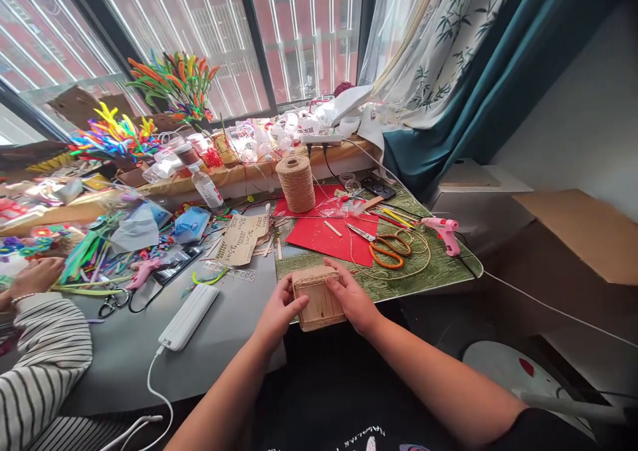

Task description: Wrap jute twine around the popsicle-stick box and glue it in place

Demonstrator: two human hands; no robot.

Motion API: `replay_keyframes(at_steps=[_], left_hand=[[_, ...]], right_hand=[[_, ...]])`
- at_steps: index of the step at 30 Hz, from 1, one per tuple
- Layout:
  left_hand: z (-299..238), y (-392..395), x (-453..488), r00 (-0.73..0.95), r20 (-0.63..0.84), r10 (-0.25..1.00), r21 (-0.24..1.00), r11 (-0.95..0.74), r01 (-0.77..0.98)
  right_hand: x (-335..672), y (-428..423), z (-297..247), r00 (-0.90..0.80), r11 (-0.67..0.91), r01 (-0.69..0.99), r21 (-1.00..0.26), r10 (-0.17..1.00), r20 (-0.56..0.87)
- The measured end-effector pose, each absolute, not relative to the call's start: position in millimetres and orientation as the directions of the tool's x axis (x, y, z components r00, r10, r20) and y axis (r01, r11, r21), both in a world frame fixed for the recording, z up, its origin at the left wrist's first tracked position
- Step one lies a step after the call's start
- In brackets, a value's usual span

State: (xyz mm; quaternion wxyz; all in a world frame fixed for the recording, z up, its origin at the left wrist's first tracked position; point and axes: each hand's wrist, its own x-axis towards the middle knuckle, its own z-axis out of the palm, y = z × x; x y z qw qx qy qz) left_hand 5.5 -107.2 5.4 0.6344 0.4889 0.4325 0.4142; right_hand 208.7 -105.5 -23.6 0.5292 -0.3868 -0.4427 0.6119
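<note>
Both hands clasp a small wooden box (319, 301) at the near edge of the worktop (124, 345), in the middle of the view. The left hand (276, 315) is curled against the box's 9 o'clock side, with its fingers bent round the wall. The right hand (353, 298) is closed on the 3 o'clock side, with its fingers lapped over the top edge. The box is built of flat sticks laid side by side. It lies over the near edge of a green mat (433, 268); I cannot tell whether it rests there or is held just clear.

From the box:
- Red paper (323, 238) lies on the mat at 12 o'clock, with a spool of twine (298, 182) upright just beyond it.
- Orange-handled scissors (391, 250) lie at 2 o'clock, ringed by a loose loop of twine.
- A pink glue gun (442, 228) stands farther out the same way, near the mat's right corner.
- A white power bank (189, 316) lies at 9 o'clock, with a cable (154, 388) running off its near end.
- Pipe cleaners (117, 135) are heaped at 10 o'clock by the window.
- A co-worker's hand (34, 275), in a striped sleeve (47, 361), rests far out at 9 o'clock, well apart from the box.
</note>
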Motion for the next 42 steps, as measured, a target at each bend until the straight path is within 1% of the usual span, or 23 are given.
replay_keyframes(at_steps=[2,5,8,12,14,17,20,23,26,29,31,35,37,38,40,42], left_hand=[[7.4,-109.4,7.8,0.252,-0.172,0.952,0.971,0.207,-0.119],[9.4,-110.6,10.9,0.174,-0.199,0.965,0.969,0.22,-0.112],[8.0,-110.4,12.8,0.147,-0.154,0.977,0.978,0.172,-0.118],[0.9,-104.8,16.4,0.115,-0.094,0.989,0.986,0.108,-0.127],[-1.4,-97.1,19.9,0.098,-0.116,0.988,0.984,0.128,-0.124],[1.3,-78.4,25.6,0.118,-0.188,0.975,0.966,0.205,-0.159],[8.8,-58.1,29.0,0.241,-0.243,0.94,0.94,0.289,-0.179],[12.2,-45.6,31.3,0.351,-0.234,0.907,0.94,0.303,-0.156],[6.2,-40.1,36.0,0.36,-0.224,0.906,0.941,0.297,-0.161],[-3.6,-33.8,42.7,0.355,-0.215,0.91,0.93,0.302,-0.209],[-8.3,-27.6,47.0,0.367,-0.216,0.905,0.92,0.315,-0.235],[-13.4,-14.6,52.6,0.413,-0.218,0.884,0.896,0.349,-0.276],[-15.2,-10.5,54.5,0.43,-0.21,0.878,0.887,0.355,-0.294],[-16.0,-9.1,55.3,0.432,-0.201,0.879,0.884,0.353,-0.307],[-17.6,-7.8,56.9,0.431,-0.178,0.885,0.877,0.342,-0.339],[-18.5,-7.8,58.1,0.427,-0.148,0.892,0.87,0.323,-0.372]], right_hand=[[203.9,-112.4,-21.4,-0.127,-0.047,-0.299,-0.953,0.992,-0.009],[200.5,-118.8,-23.3,-0.089,0.001,-0.262,-0.965,0.996,0.026],[197.3,-120.4,-25.1,-0.047,0.02,-0.21,-0.978,0.998,0.03],[190.0,-113.6,-22.1,0.068,0.014,-0.155,-0.988,0.998,0.004],[186.6,-104.7,-19.4,0.115,-0.019,-0.192,-0.981,0.993,-0.042],[185.7,-84.2,-15.0,0.152,-0.076,-0.312,-0.947,0.98,-0.128],[191.6,-59.9,-10.2,0.108,-0.166,-0.47,-0.867,0.964,-0.243],[202.3,-39.9,-6.6,0.032,-0.255,-0.573,-0.779,0.942,-0.333],[213.4,-28.2,-6.5,-0.019,-0.266,-0.602,-0.753,0.947,-0.32],[224.5,-22.1,-8.6,-0.075,-0.267,-0.627,-0.732,0.956,-0.285],[233.2,-19.2,-9.2,-0.123,-0.297,-0.65,-0.699,0.95,-0.288],[252.2,-13.3,-7.7,-0.257,-0.409,-0.715,-0.567,0.908,-0.331],[259.7,-11.3,-6.9,-0.289,-0.441,-0.74,-0.508,0.89,-0.353],[262.4,-11.1,-6.7,-0.273,-0.429,-0.753,-0.498,0.893,-0.358],[265.8,-12.7,-6.2,-0.2,-0.354,-0.777,-0.521,0.923,-0.33],[267.3,-17.2,-4.8,-0.146,-0.259,-0.783,-0.565,0.96,-0.238]])
